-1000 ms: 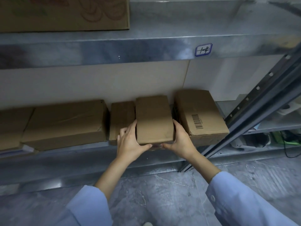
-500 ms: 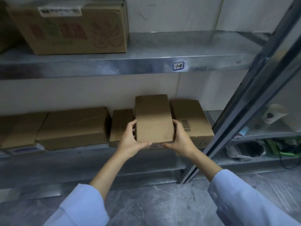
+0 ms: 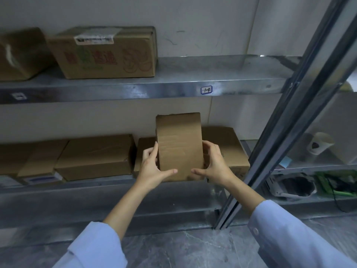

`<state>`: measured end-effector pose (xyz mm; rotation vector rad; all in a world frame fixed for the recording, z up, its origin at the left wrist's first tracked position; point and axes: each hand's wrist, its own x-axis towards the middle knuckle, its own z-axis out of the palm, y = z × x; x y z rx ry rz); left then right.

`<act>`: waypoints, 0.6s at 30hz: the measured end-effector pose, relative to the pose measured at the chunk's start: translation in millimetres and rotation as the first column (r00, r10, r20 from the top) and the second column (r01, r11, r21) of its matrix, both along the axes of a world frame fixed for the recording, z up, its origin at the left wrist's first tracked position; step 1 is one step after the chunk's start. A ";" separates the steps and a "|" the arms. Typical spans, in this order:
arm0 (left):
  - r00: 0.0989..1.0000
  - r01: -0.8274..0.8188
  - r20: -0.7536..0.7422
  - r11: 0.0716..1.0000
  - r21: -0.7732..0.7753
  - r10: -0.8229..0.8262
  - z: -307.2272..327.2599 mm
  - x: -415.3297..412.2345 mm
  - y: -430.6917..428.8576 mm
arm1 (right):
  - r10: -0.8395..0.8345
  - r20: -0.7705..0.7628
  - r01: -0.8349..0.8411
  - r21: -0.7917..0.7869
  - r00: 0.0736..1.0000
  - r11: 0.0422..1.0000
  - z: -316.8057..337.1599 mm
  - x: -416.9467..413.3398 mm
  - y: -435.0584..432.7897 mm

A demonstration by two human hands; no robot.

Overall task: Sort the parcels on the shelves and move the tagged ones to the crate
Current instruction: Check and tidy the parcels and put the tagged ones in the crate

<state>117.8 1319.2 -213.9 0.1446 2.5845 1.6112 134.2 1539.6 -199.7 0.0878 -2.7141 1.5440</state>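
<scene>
A plain brown cardboard parcel (image 3: 178, 144) stands tilted up on its near end at the front of the lower metal shelf (image 3: 108, 185). My left hand (image 3: 152, 167) grips its left side and my right hand (image 3: 214, 167) grips its right side, thumbs across the bottom edge. The face turned towards me shows no tag. Behind it on the same shelf lie a small brown parcel (image 3: 144, 153) and a larger parcel (image 3: 229, 149) to the right, partly hidden by my right hand. No crate is in view.
More brown parcels (image 3: 94, 156) line the lower shelf to the left. The upper shelf (image 3: 212, 74) carries a printed box (image 3: 108, 53) with a white label. A slanted metal upright (image 3: 286, 120) stands at the right; beyond it are a paper cup (image 3: 319, 144) and cables.
The parcel between my hands has been lifted and tipped up from lying flat to standing on its near end. My view has pulled back and risen, showing the upper shelf's boxes.
</scene>
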 end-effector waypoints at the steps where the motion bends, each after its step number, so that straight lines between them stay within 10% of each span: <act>1: 1.000 -0.006 -0.001 1.000 0.002 0.006 -0.1 1.5 -1.8 | -0.005 -0.009 0.005 -0.008 1.000 1.000 0.0 0.5 0.4; 18: 0.998 0.010 -0.065 0.999 0.045 -0.007 8.4 5.5 -6.2 | 0.033 -0.049 -0.036 -0.070 0.998 0.997 -3.6 -6.0 -1.2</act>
